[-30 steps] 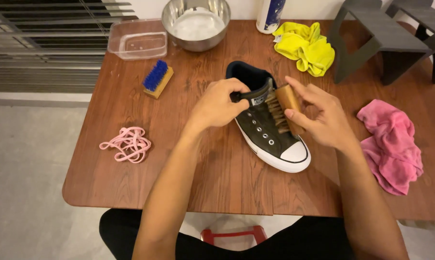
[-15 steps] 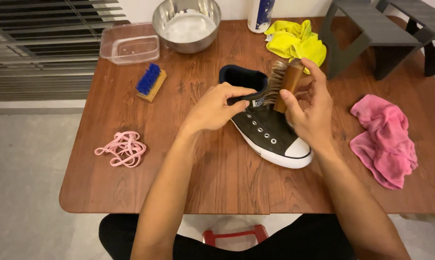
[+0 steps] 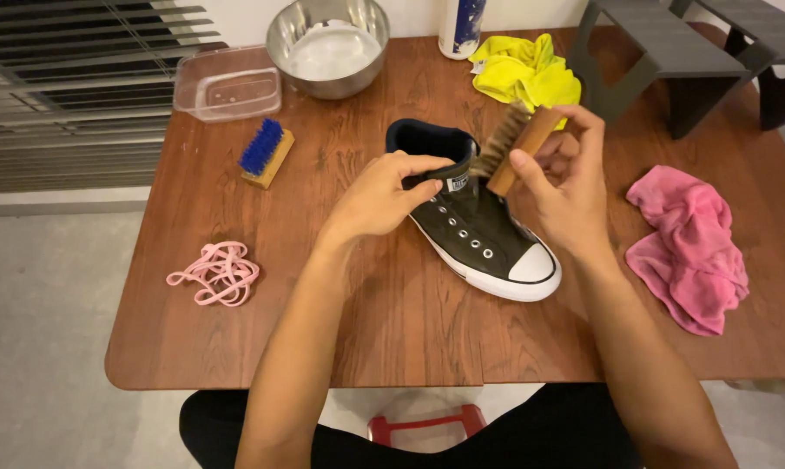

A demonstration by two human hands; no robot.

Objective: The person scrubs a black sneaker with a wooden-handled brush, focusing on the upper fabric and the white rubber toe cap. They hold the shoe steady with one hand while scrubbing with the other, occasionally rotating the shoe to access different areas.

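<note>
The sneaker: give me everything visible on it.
The sneaker is a dark high-top, canvas by the look, with a white rubber toe cap and white sole edge. Its eyelets are empty, no lace threaded. It rests sole-down on the wooden table, toe pointing toward the lower right. The left hand grips its collar and tongue. The right hand holds a wooden brush with pale bristles at the sneaker's upper side; actual contact is unclear.

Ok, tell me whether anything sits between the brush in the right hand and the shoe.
Nothing visible does. The right hand holds the wooden brush just above the shoe, bristles toward its collar; the left hand grips the tongue, beside that gap.
</note>
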